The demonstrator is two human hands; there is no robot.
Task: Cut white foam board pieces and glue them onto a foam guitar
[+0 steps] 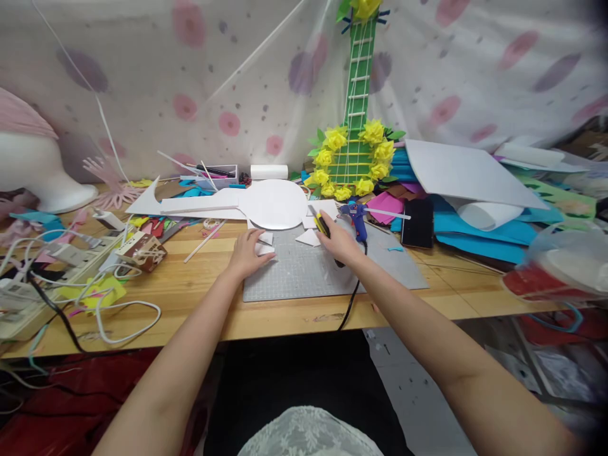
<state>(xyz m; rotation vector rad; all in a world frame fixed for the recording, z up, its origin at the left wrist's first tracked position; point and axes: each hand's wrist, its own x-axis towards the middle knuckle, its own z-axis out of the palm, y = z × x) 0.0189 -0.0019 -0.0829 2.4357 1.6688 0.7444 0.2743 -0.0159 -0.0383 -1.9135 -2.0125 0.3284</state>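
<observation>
A yellow-and-black knife (323, 226) is gripped by the right hand's (341, 242) fingers over a grey mat (289, 278) on the bench (180, 278). Small white pieces (266, 249) are met by the left hand (245, 254); whether any is pinched cannot be told.

Ahead of me, a spotted curtain (266, 69) hangs behind a green model guitar (354, 123) trimmed with yellow flowers (335, 137). To my left, a white mannequin head (33, 168) stands near a power strip (23, 324); to my right, blue sheets (475, 246) lie stacked.
</observation>
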